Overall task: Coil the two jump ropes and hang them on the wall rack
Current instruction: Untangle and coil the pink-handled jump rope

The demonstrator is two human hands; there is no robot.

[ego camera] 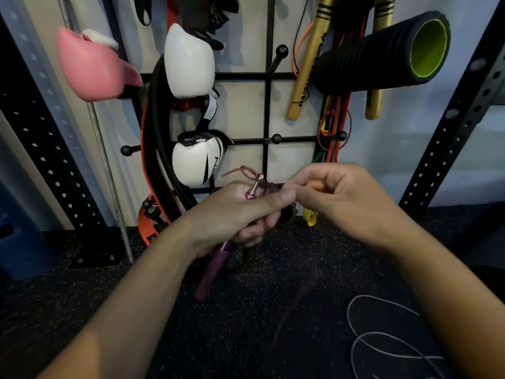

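The purple jump rope (218, 255) is in front of the wall rack (269, 110). The left hand (235, 214) grips its handles; the right hand (341, 198) pinches the thin reddish cord. Better to keep the loops tight. A grey rope (382, 335) lies on the floor near the lower right corner.
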